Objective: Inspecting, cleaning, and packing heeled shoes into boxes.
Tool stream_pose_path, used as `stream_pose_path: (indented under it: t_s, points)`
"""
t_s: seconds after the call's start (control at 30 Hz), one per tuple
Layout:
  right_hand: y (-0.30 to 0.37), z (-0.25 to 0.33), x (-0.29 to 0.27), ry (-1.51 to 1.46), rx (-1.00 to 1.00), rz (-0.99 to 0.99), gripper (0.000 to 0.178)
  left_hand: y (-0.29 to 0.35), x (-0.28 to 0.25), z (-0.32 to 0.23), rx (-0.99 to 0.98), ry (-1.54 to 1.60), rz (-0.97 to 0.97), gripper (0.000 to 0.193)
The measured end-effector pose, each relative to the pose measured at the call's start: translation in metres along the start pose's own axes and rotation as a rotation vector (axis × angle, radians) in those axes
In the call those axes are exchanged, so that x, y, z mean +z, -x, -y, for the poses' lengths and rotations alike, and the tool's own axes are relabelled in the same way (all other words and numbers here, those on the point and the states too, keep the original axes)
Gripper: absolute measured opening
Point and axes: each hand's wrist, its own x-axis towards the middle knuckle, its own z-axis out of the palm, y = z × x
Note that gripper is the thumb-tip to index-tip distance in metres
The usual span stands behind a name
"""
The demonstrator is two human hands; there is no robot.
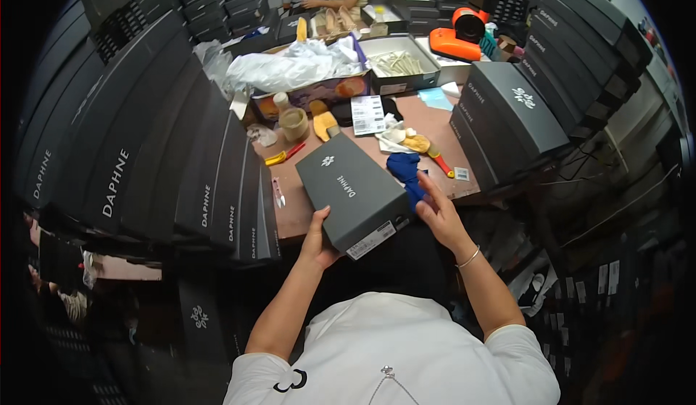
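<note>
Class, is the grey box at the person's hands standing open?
No, the grey box held by the left hand is closed: its flat top covers it from edge to edge.

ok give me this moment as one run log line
left hand: gripping grey box | right hand: open by its right side, contact unclear | blue cloth: on table beside box

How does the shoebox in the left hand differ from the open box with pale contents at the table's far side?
The held shoebox is closed, while the open box shows its pale contents. The held shoebox is gripped by the left hand; no hand touches the open box, across the table. Both are rectangular with dark outer sides.
</note>
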Motion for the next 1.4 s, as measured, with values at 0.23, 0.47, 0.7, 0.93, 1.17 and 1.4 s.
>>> stream_pose_path:
  t_s: [0.23, 0.47, 0.7, 0.93, 1.17, 1.4]
  points:
    - [-0.008, 0.073, -0.004, 1.336, -0.9, 0.124, 0.092, 0.026, 0.108, -0.014, 0.067, -0.056, 0.323, 0.073]
    - [-0.044, 0.203, -0.118, 1.428, -1.197, -0.708, 0.057, 0.055, 0.275, -0.053, 0.44, -0.169, 0.689, 0.06]
    - [-0.049, 0.358, -0.301, 1.681, -1.225, -0.976, 0.11, 0.055, 0.331, -0.034, 0.957, -0.708, 0.955, 0.081]
    - [-0.108, 0.33, -0.453, 1.73, -0.514, -0.751, 0.112, -0.007, 0.309, -0.038, 0.706, -0.823, 0.764, 0.06]
    - [-0.116, 0.314, -0.5, 1.358, -0.594, -0.741, 0.088, -0.062, 0.405, -0.034, 0.77, -1.049, 0.772, 0.054]
    - [-0.104, 0.205, -0.542, 0.374, -0.349, -1.041, 0.067, -0.118, 0.602, -0.016, 1.13, -1.168, 0.792, 0.1]
